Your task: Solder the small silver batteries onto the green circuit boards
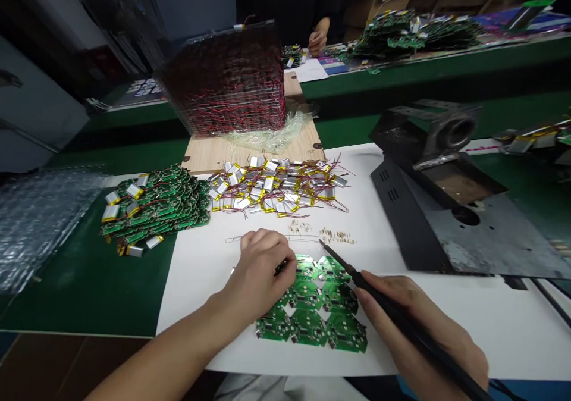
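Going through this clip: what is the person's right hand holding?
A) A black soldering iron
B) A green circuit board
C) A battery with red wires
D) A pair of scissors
A: the right hand grips a black soldering iron, its thin tip pointing past the green circuit boards.

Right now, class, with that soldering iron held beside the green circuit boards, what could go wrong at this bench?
The soldering iron in the right hand points its tip close to the left hand, so a burn seems possible. The tip also sits not far from the loose pouch batteries, whose wires might melt or short.
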Action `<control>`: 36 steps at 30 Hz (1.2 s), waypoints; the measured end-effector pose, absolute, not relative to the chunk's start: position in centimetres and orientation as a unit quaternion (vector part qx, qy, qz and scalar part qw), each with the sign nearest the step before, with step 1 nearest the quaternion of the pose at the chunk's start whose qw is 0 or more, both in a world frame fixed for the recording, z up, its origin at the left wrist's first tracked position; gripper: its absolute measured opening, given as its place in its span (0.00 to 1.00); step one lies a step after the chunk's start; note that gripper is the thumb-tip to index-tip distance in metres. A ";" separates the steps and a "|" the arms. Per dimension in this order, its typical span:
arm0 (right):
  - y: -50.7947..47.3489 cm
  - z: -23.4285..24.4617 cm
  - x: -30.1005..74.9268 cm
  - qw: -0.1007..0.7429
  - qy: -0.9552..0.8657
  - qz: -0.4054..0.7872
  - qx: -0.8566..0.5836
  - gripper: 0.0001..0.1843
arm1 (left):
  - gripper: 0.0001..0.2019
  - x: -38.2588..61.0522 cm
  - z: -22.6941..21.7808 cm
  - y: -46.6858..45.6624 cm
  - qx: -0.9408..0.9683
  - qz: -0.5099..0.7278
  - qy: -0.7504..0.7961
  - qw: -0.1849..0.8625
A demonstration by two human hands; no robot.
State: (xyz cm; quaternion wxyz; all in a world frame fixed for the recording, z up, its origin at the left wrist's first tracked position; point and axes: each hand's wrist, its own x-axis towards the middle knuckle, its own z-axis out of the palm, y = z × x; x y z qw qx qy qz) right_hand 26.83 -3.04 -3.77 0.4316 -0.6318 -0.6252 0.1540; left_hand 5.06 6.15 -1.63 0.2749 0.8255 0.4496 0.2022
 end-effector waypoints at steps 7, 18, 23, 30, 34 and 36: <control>-4.0 -3.4 27.4 0.423 -0.630 0.147 -0.634 0.12 | 0.08 5.2 -1.5 6.0 0.824 0.204 0.453 0.271; -5.9 -5.2 27.4 0.416 -0.682 0.175 -0.575 0.17 | 0.07 5.2 -1.6 6.4 0.834 0.202 0.440 0.266; -5.3 -4.8 27.3 0.398 -0.706 0.186 -0.556 0.16 | 0.07 5.1 -1.3 6.5 0.829 0.199 0.441 0.280; -4.5 -5.0 28.0 0.355 -0.750 0.147 -0.539 0.16 | 0.07 5.1 -1.4 6.4 0.835 0.192 0.439 0.269; -4.4 -5.1 28.1 0.347 -0.770 0.147 -0.515 0.16 | 0.07 5.1 -1.5 6.4 0.835 0.194 0.442 0.267; -4.4 -5.1 27.8 0.365 -0.750 0.140 -0.533 0.15 | 0.07 5.1 -1.4 6.4 0.836 0.192 0.439 0.267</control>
